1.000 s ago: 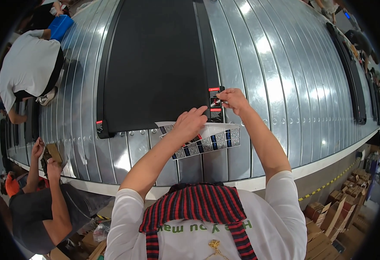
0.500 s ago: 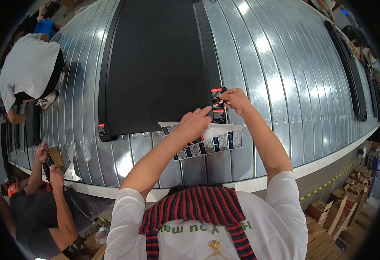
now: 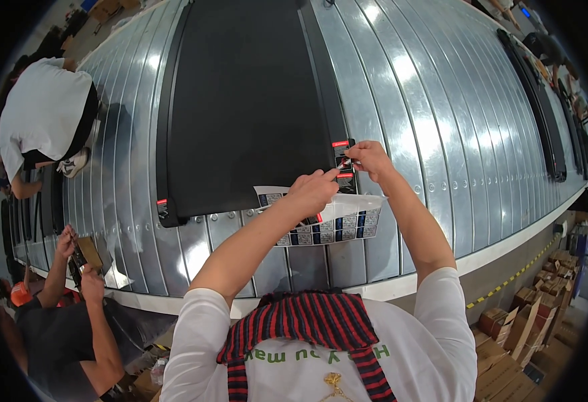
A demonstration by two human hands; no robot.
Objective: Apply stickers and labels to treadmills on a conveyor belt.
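A long black flat deck with raised side rails, like a treadmill base [image 3: 247, 114], lies before me. On the near end of its right rail is a black warning label [image 3: 345, 178] with red bands. My right hand [image 3: 369, 159] is at that label's right edge, thumb and forefinger pinched together; what sits between them is too small to make out. My left hand [image 3: 314, 193] is closed on a white sheet of printed stickers [image 3: 347, 224], its forefinger reaching to the label. The sheet hangs partly beneath the left wrist, over the deck's near edge.
The deck rests on a metal slatted conveyor [image 3: 441, 167] with a white front edge. Another label [image 3: 162, 203] marks the left rail. Co-workers are at the left: one in a white shirt [image 3: 42, 110], one in dark clothing [image 3: 66, 335]. Cardboard boxes [image 3: 515, 328] stand lower right.
My right hand has shifted slightly down along the label. The left hand and sticker sheet have moved a little to the right. The whole view has shifted slightly.
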